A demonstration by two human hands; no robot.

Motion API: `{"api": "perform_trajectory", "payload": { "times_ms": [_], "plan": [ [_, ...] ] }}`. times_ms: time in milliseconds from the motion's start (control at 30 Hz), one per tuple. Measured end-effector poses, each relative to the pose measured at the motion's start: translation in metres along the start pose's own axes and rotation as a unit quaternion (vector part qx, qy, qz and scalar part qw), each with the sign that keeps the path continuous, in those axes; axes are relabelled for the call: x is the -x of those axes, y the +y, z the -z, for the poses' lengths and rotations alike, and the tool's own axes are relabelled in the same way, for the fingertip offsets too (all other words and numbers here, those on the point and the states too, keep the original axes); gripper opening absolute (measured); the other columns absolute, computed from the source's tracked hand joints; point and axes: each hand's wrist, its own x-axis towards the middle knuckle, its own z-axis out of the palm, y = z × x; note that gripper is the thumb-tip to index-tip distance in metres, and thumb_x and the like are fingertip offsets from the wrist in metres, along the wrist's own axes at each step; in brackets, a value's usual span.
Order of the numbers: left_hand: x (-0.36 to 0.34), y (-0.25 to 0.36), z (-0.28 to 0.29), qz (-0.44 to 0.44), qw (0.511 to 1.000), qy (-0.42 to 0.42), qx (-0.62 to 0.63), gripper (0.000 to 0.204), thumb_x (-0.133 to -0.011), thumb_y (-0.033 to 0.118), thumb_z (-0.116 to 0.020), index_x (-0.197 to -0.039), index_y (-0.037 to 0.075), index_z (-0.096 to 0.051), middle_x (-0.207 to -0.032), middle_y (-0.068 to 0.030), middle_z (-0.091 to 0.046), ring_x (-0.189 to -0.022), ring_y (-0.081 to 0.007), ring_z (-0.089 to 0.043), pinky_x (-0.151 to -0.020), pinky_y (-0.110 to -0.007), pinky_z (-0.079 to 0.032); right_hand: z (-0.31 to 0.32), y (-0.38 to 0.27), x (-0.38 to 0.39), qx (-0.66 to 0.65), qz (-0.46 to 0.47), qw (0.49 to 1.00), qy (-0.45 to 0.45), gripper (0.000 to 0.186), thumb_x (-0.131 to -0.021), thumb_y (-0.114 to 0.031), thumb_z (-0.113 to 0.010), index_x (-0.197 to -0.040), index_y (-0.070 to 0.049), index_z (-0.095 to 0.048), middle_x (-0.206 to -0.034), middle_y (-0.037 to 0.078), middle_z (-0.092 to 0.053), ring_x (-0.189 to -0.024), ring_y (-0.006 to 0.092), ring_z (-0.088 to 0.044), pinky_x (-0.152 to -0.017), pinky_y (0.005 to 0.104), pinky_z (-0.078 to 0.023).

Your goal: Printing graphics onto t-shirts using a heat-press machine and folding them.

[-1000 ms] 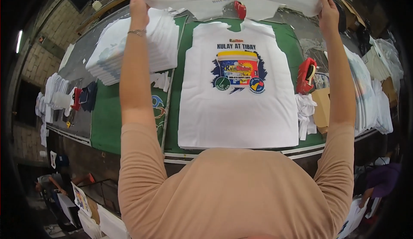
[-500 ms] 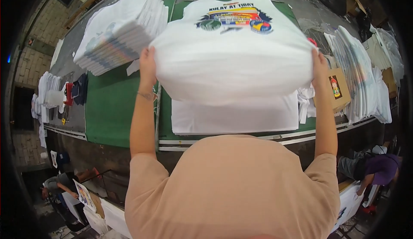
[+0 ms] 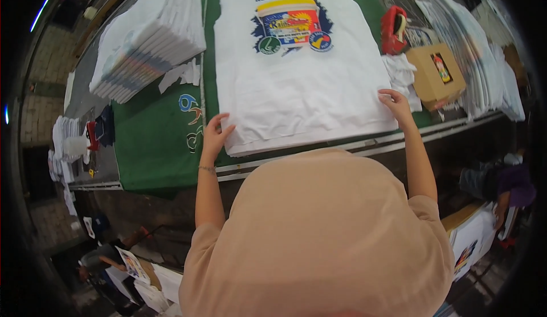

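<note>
A white sleeveless garment piece [image 3: 302, 94] with a colourful printed bucket design lies face up, slightly wrinkled, on similar pieces atop the green mat [image 3: 148, 163]. My left hand [image 3: 219, 131] is at its lower left edge, fingers apart, holding nothing. At the lower right edge, my right hand [image 3: 393, 101] has its fingers apart and bent, resting at the cloth without gripping it. Left of the piece stands a tall stack of folded white fabric [image 3: 148, 43]. To its right are a red tape dispenser [image 3: 392, 32], crumpled white scraps [image 3: 401, 77] and a cardboard box [image 3: 433, 83].
Another stack of white printed pieces [image 3: 467, 60] fills the right side of the table. Smaller fabric piles [image 3: 62, 146] sit at the far left. Two other people work nearby, one at lower right [image 3: 510, 186] and one at lower left [image 3: 102, 257], beside printed sheets.
Earlier both hands gripped white fabric lifted from the far side and drawn toward me. Now the printed piece lies flattened, and my hands have loosened and moved down to its near corners.
</note>
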Motion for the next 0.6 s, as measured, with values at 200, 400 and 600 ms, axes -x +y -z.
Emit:
{"api": "perform_trajectory", "payload": {
  "times_ms": [200,400,600],
  "plan": [
    [0.035,0.006,0.020,0.057,0.997,0.002,0.052,0.043,-0.080,0.004,-0.068,-0.121,0.003,-0.056,-0.084,0.0034,-0.059,-0.066,-0.0008,-0.046,-0.055,-0.016,-0.033,0.027,0.001,0.030,-0.033,-0.030,0.999,0.018,0.027,-0.079,-0.011,-0.066,-0.107,-0.010,-0.068,-0.079,-0.004,-0.056,-0.066,0.0029,-0.041,-0.058,0.0180,-0.033],
    [0.039,-0.006,0.024,0.066,0.997,-0.035,-0.020,0.043,-0.081,0.007,-0.069,-0.121,0.005,-0.056,-0.066,0.0073,-0.051,-0.055,0.0002,-0.039,-0.048,-0.016,-0.028,0.024,0.022,0.040,-0.012,-0.035,0.998,0.056,0.025,-0.079,-0.008,-0.065,-0.103,-0.011,-0.069,-0.081,-0.001,-0.058,-0.066,0.0049,-0.042,-0.059,0.0189,-0.036],
    [0.030,-0.018,0.050,0.104,0.982,-0.143,-0.067,0.058,-0.076,0.000,-0.070,-0.127,0.010,-0.044,-0.107,-0.0075,-0.050,-0.063,-0.0064,-0.051,-0.050,-0.018,-0.039,0.015,0.045,0.058,0.097,0.046,0.982,0.152,0.026,-0.075,-0.004,-0.062,-0.099,-0.007,-0.069,-0.091,0.008,-0.061,-0.079,0.0171,-0.054,-0.073,0.0271,-0.045]
  ]
}}
